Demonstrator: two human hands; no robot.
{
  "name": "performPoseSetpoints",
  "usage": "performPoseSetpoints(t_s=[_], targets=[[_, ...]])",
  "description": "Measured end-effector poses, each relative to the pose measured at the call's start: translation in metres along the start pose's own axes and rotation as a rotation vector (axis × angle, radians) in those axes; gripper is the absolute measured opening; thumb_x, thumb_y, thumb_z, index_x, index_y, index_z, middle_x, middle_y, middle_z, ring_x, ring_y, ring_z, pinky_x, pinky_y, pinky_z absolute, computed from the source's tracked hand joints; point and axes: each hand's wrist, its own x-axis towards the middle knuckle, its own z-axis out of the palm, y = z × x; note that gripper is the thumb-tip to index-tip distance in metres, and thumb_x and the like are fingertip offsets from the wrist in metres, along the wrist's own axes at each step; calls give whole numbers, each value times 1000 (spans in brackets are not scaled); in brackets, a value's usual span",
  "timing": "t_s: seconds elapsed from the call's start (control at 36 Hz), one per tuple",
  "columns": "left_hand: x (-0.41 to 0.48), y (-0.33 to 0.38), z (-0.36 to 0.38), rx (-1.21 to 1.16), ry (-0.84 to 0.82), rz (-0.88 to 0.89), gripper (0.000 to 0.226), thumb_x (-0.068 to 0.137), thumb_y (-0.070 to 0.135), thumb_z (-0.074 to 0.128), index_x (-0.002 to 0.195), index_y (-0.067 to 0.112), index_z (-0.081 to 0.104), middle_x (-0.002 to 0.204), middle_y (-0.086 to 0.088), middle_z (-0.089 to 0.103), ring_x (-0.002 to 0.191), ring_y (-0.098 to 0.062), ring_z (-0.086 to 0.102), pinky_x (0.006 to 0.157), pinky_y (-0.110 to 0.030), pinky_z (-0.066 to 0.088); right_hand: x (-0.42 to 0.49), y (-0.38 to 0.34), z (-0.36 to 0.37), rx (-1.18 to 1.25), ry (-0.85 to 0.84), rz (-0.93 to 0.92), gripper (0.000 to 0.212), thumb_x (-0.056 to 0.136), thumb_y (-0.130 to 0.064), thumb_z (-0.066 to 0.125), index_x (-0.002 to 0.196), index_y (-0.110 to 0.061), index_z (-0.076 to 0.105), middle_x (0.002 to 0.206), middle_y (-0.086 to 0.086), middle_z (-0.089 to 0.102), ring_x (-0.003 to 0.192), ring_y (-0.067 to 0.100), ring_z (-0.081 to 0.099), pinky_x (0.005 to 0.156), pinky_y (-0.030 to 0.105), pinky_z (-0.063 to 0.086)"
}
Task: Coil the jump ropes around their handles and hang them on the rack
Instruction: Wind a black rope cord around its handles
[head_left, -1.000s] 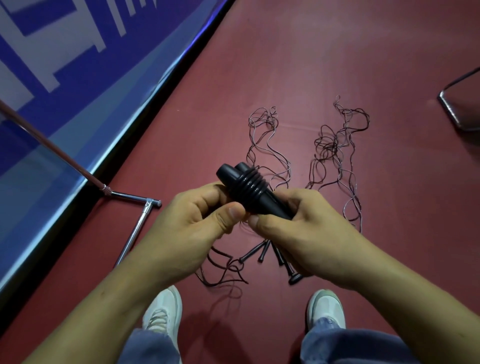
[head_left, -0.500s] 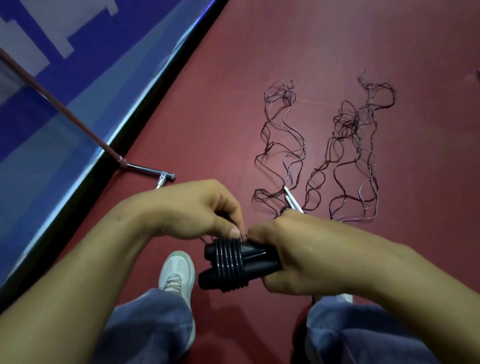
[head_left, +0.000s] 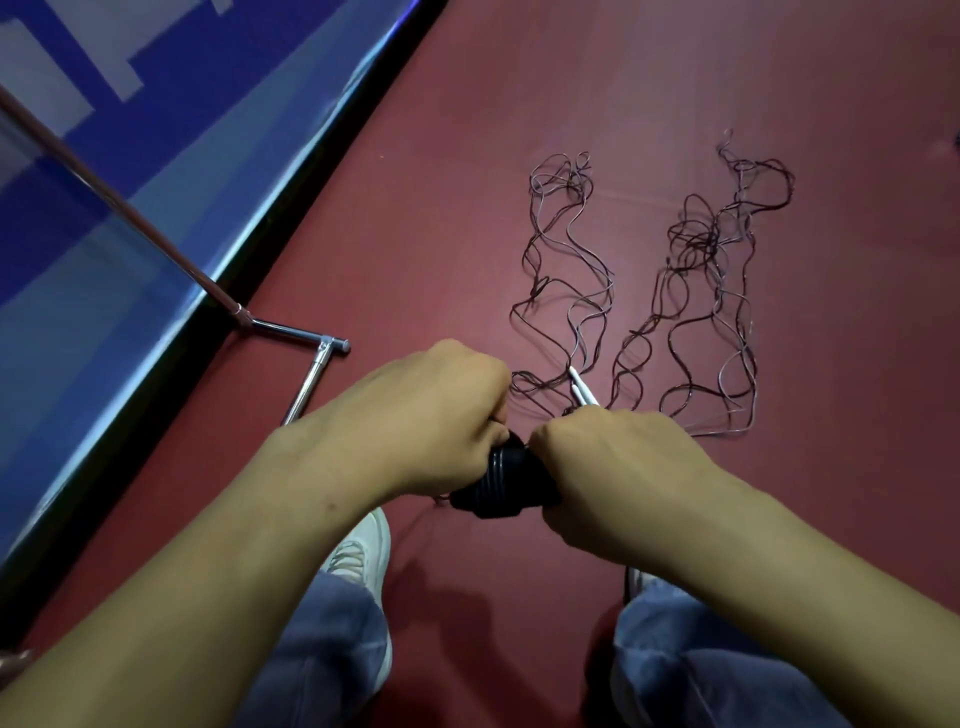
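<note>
Handles (head_left: 501, 486) lie crosswise, ends leftward, in right hand (head_left: 618, 467).

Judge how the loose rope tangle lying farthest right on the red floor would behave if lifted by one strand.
The rope tangle would likely be floppy: its thin strands lie in slack, wavy loops. It probably comes up snagged, since strands cross densely near its far end. It looks light, and should drag across the red floor without rolling.

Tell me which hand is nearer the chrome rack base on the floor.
Left. The left hand is just right of the chrome rack base; the right hand is farther right, beyond the black handles.
</note>
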Motion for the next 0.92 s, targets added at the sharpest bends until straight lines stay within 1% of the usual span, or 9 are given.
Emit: performPoseSetpoints(t_s=[0.11, 0.17, 0.33, 0.44, 0.53, 0.61, 0.72, 0.81, 0.92], targets=[[-9, 8, -8, 15, 99, 31, 14, 91, 32, 56, 90, 18, 52, 76, -1, 51, 72, -33, 58, 64, -46, 51, 1, 5, 0, 18, 44, 70, 7, 89, -25, 54, 96, -22, 51, 72, -3, 33, 69, 31, 46, 62, 33, 37], [-12, 11, -6, 7, 134, 55, 13, 91, 33, 55, 90, 20, 50, 75, 0, 49, 72, -33, 57, 63, -45, 51, 2, 5, 1, 34, 56, 104, 8, 91, -25, 53, 93, -22, 46, 73, -2, 34, 70, 31, 45, 63, 34, 36], [-15, 15, 14, -208, 323, 71, 15, 88, 34, 48, 84, 22, 58, 69, 0, 57, 60, -27, 57, 57, -43, 51, 9, 12, 1, 85, 113, 234, 14, 90, -24, 55, 89, -20, 41, 70, -3, 32, 65, 30, 41, 58, 33, 32], [-12, 27, 18, -444, 500, -34, 19, 89, 25, 64, 72, 19, 67, 53, 4, 59, 52, -15, 55, 50, -30, 42, 11, 16, -5, 91, 173, 295, 15, 90, -26, 54, 87, -21, 41, 70, -2, 33, 55, 25, 31, 49, 33, 22], [-11, 35, 19, -617, 568, -209, 29, 89, 30, 70, 63, 17, 68, 50, 7, 62, 47, -10, 54, 48, -24, 40, 10, 16, -9, 108, 202, 318, 15, 92, -26, 53, 88, -21, 39, 70, -3, 31, 54, 22, 27, 46, 32, 17], [-10, 34, 19, -971, 491, -377, 32, 92, 29, 70, 63, 14, 69, 51, 0, 65, 40, -12, 50, 47, -21, 38, 11, 16, -13, 151, 258, 320, 12, 92, -27, 52, 89, -22, 41, 69, -2, 33, 54, 23, 30, 47, 32, 20], [-9, 32, 21, -1415, 279, -423, 25, 93, 23, 70, 76, 5, 70, 63, -13, 65, 44, -16, 45, 47, -25, 38, 10, 23, -16, 230, 314, 321, 9, 89, -30, 55, 91, -22, 50, 70, -3, 42, 64, 32, 45, 55, 33, 34], [-9, 35, 23, -1554, 112, -413, 24, 95, 22, 66, 82, 2, 72, 58, -7, 56, 41, -11, 39, 42, -21, 34, 8, 33, -21, 321, 390, 330, 11, 86, -29, 56, 85, -19, 50, 71, 0, 49, 65, 33, 49, 57, 33, 38], [-4, 31, 23, -1591, 64, -292, 27, 92, 27, 64, 73, 9, 72, 61, -8, 53, 45, -12, 39, 45, -20, 36, 7, 42, -25, 504, 402, 336, 15, 79, -26, 57, 73, -13, 52, 61, 2, 58, 55, 25, 57, 50, 33, 48]])
